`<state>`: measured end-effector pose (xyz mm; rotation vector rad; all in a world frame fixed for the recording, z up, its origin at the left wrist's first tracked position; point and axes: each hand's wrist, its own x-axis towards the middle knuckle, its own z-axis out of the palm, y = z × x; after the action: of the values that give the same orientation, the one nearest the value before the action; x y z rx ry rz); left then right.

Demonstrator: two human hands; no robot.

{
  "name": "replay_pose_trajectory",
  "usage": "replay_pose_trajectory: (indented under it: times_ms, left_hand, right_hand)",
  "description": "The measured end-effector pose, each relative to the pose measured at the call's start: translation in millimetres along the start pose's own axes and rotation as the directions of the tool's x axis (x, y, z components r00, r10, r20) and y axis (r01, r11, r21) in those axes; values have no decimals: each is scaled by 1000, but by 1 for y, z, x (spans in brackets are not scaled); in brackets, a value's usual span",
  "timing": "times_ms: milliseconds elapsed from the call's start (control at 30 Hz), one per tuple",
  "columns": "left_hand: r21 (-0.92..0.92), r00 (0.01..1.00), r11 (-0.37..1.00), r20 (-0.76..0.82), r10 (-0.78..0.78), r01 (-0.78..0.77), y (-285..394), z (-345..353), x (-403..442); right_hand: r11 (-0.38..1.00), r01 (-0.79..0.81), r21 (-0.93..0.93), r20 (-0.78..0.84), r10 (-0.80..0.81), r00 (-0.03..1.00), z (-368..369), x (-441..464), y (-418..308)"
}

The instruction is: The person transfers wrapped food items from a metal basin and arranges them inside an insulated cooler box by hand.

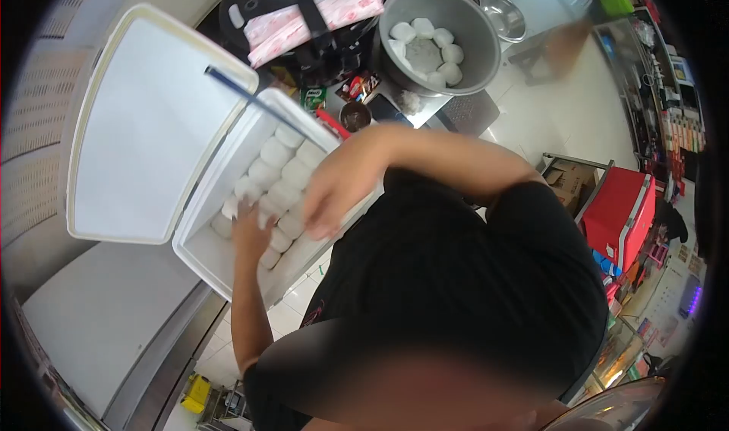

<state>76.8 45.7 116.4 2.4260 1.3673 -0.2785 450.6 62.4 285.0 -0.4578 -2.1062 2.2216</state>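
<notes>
Several round white pieces lie in rows inside a white cooler box. My left hand reaches into the box with its fingers apart, touching the pieces near the left end. Over the right side of the box is my right hand, blurred by motion, its fingers pointing down; what it holds, if anything, cannot be made out. Beyond the box, a large grey pot has more white pieces set in a ring along its inside.
The cooler's lid stands open at the left. Behind the box are a pink-patterned cloth, a dark cup and small packets. A metal bowl sits beside the pot. A red cooler is at the right.
</notes>
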Motion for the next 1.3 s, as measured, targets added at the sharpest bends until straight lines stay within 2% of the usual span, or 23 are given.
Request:
replay_pose_trajectory:
  times_ms: [33, 67, 100, 133, 167, 200, 233, 267, 300, 333, 367, 433, 467, 533, 567, 700, 767, 900, 967, 1000, 1067, 1200, 1300]
  left_hand:
    - [-304, 981, 934, 19, -191, 188, 7, -34, 0]
    - [-571, 925, 741, 96, -367, 353, 14, -70, -2]
    - [-695, 909, 716, -260, -327, 59, 11, -87, -7]
    - [-688, 827, 687, -512, -233, -233, 18, -125, -14]
    - [-457, 692, 828, -712, -120, -326, 40, -175, -21]
    - [-441, 546, 697, -833, -84, -566, 72, -218, -28]
    - [-403, 449, 511, -893, -36, -760, 108, -261, -36]
    - [-282, 334, 407, -940, 62, -869, 159, -302, -41]
    - [-83, 70, 322, -996, -50, -943, 204, -317, -32]
    - [146, -200, 301, -967, -158, -942, 250, -332, -23]
    - [259, -304, 322, -947, -100, -911, 277, -345, -17]
    - [254, -263, 370, -964, 28, -894, 310, -360, -15]
    - [251, -245, 400, -967, 66, -882, 322, -364, -15]
    - [244, -218, 443, -970, 111, -862, 341, -368, -9]
    - [246, -211, 459, -969, 128, -853, 348, -369, -6]
    - [243, -193, 512, -970, 150, -824, 368, -372, 1]
    - [252, -196, 539, -967, 161, -804, 376, -374, -2]
    - [262, -214, 567, -965, 151, -781, 387, -372, -5]
    - [265, -222, 585, -964, 147, -766, 391, -374, -10]
    - [272, -227, 599, -962, 152, -753, 395, -375, -13]
    - [288, -249, 616, -957, 150, -733, 398, -375, -19]
    - [306, -296, 669, -946, 133, -678, 402, -374, -34]
    - [314, -324, 731, -937, 133, -606, 402, -375, -53]
  right_hand:
    - [967, 98, 234, 66, -116, 991, -20, -49, 9]
    - [906, 90, 414, 28, -111, 993, -35, -105, 26]
    - [871, 148, 469, -86, -121, 989, -57, -159, 67]
    - [746, 345, 570, -473, -46, 880, -61, -205, 115]
    - [773, 308, 555, -568, 81, 819, -91, -236, 166]
    - [810, 236, 537, -699, 271, 661, -109, -242, 212]
    - [817, 156, 555, -776, 441, 451, -127, -248, 258]
    - [814, 45, 580, -814, 575, 86, -135, -240, 295]
    - [710, -146, 689, -718, 696, 0, -146, -235, 315]
    - [565, -317, 762, -622, 774, -116, -158, -229, 334]
    - [566, -346, 748, -628, 773, -93, -167, -216, 378]
    - [698, -336, 633, -771, 605, -196, -183, -185, 459]
    - [705, -339, 623, -778, 605, -169, -188, -172, 455]
    - [553, -188, 812, -584, 758, -291, -188, -156, 439]
    - [496, -242, 834, -552, 742, -381, -185, -152, 416]
    - [466, -179, 866, -496, 758, -425, -184, -151, 429]
    - [539, -66, 840, -474, 668, -574, -181, -141, 411]
    - [559, -104, 823, -518, 662, -542, -181, -139, 399]
    - [494, -295, 818, -575, 689, -441, -186, -141, 411]
    - [500, -302, 812, -584, 695, -420, -181, -133, 407]
    - [530, -376, 760, -649, 615, -447, -167, -131, 374]
    - [622, -358, 697, -716, 574, -397, -167, -135, 373]
    - [697, -390, 602, -796, 484, -363, -171, -143, 403]
